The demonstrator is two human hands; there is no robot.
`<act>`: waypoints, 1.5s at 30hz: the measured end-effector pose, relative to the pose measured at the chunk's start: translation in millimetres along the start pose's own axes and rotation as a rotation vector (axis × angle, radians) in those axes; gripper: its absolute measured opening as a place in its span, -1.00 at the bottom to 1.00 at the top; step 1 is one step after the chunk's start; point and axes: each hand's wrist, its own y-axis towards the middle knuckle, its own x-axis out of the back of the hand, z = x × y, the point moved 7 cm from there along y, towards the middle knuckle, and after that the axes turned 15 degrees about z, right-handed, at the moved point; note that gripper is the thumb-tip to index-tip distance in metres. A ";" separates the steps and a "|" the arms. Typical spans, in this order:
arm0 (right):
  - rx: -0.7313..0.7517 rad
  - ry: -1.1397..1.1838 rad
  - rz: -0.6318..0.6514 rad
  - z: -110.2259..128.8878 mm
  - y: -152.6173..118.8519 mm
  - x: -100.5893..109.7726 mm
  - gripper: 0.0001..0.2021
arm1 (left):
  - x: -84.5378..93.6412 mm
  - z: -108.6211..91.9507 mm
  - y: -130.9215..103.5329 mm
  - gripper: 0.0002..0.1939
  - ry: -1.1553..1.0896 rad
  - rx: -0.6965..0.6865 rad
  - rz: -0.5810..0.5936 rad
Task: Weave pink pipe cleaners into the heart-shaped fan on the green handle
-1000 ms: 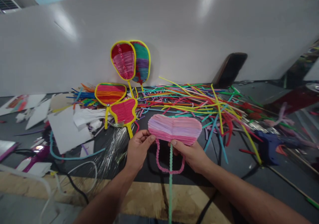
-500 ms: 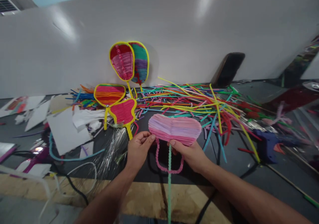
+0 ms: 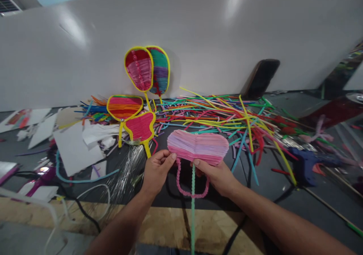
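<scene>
In front of me is a two-lobed pink and lilac pipe-cleaner panel (image 3: 198,143) with a crease down its middle. A twisted green pipe-cleaner stem (image 3: 193,209) runs down from its lower centre. My right hand (image 3: 214,173) grips the panel's lower edge at the stem, thumb on the front, fingers hidden behind. A twisted pink pipe cleaner (image 3: 184,191) hangs as a U-shaped loop below the panel, crossing the stem. Near the panel's lower left corner, my left hand (image 3: 159,168) pinches the loop's left end between thumb and fingers. The loop's right end is hidden by my right hand.
Loose pipe cleaners (image 3: 198,113) are heaped along the white board (image 3: 198,39). Several yellow-edged pipe-cleaner fans (image 3: 140,128) stand or lie to the left. A phone (image 3: 262,77) leans at the back right. A blue glue gun (image 3: 304,168) lies right, a purple tool (image 3: 42,177) left.
The panel has shifted very slightly to the left, its left lobe most. Both hands keep the same grip and nearly the same place.
</scene>
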 end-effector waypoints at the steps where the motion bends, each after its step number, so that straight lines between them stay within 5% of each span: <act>1: -0.004 0.015 0.001 -0.6 0.2 -0.1 -0.75 | -0.4 1.3 0.1 -0.79 -0.034 -0.003 0.007; 9: -0.021 0.087 0.008 -4.4 1.7 0.9 -0.77 | -5.7 10.9 -0.2 -0.81 -0.263 0.051 0.052; 22: -0.014 0.057 0.017 -1.5 2.3 -1.1 -0.78 | -4.3 12.5 -0.1 -0.80 -0.264 0.054 0.020; 29: 0.029 -0.080 0.086 10.3 2.2 -10.0 -0.77 | -25.0 19.3 -0.8 -0.71 -0.316 0.126 0.228; 37: -0.065 0.068 0.124 -0.4 2.7 -10.2 -0.75 | -18.2 19.6 -3.9 -0.77 -0.504 0.194 0.045; 45: -0.053 0.052 0.029 1.8 3.0 -2.1 -0.76 | -23.0 12.2 -4.0 -0.72 -0.527 0.114 0.092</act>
